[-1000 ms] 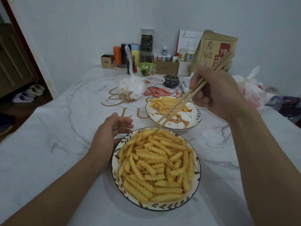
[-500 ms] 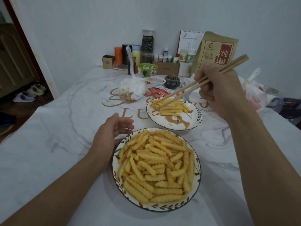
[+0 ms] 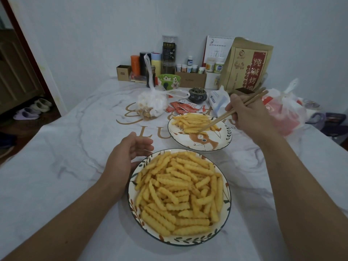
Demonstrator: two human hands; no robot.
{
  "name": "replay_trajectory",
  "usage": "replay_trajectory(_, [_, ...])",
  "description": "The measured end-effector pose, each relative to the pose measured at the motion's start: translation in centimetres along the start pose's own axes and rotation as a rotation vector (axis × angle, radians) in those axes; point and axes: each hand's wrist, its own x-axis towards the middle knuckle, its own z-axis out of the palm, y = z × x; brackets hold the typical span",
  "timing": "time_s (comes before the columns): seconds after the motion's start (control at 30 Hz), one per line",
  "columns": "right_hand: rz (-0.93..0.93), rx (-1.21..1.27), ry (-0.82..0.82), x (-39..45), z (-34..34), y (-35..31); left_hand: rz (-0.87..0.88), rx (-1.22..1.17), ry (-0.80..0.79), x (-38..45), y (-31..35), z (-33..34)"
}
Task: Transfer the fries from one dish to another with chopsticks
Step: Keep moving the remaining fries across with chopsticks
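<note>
The near plate (image 3: 227,213), leaf-patterned at its rim, is heaped with crinkle-cut fries (image 3: 178,193) that cover almost all of its inside. Just beyond it, close but apart, stands the far plate (image 3: 224,138) with a brown deer painted on it; a smaller pile of fries (image 3: 192,121) lies across its far half, while the near half with the deer is bare. The right hand (image 3: 250,115) has its fingers curled round a pair of wooden chopsticks (image 3: 233,111), whose tips reach down onto the fries in the far plate; whether a fry is pinched between the tips cannot be told. The left hand (image 3: 128,157) rests on the white marbled table (image 3: 56,166) against the near plate's left rim, its fingers loosely bent and slightly apart, gripping nothing. Behind the plates lie a tied plastic bag (image 3: 152,104) of pale food, red sauce packets (image 3: 183,108), a green bowl (image 3: 169,81), a dark incense burner (image 3: 197,95) and a brown paper bag (image 3: 246,65).
</note>
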Motion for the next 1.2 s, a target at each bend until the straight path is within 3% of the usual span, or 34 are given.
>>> replay_trajectory(0.2, [0.052, 0.109, 0.076, -0.6, 0.0, -1.4, 0.000, 0.006, 0.000, 0.0, 0.0, 0.0])
replay_trajectory(0.3, [0.099, 0.340, 0.125, -0.8, -0.3, -2.9, -0.003, 0.005, 0.002, 0.0, 0.1, 0.0])
replay_trajectory(0.4, [0.152, 0.554, 0.005, -1.1, -0.6, -4.7, -0.001, 0.010, 0.003, 0.0, 0.1, 0.0])
replay_trajectory(0.6, [0.156, 0.348, -0.356, -2.1, 0.2, -7.4, 0.004, 0.006, -0.003, 0.0, 0.1, 0.0])
replay_trajectory(0.87, [0.176, 0.205, -0.406, -3.0, 0.4, -8.4, -0.003, -0.006, -0.004, -0.1, 0.2, -0.1])
replay_trajectory(0.97, [0.172, 0.291, -0.255, -2.3, -0.1, -7.8, -0.001, 0.000, -0.006, -0.1, 0.2, 0.0])
replay_trajectory(1.1, [0.033, 0.154, 0.237, -0.5, 0.3, -4.6, -0.009, 0.006, 0.014, -0.1, 0.1, 0.1])
replay_trajectory(1.2, [-0.030, 0.069, 0.229, -0.1, 0.0, -2.2, -0.011, -0.001, 0.018, -0.2, 0.1, 0.1])
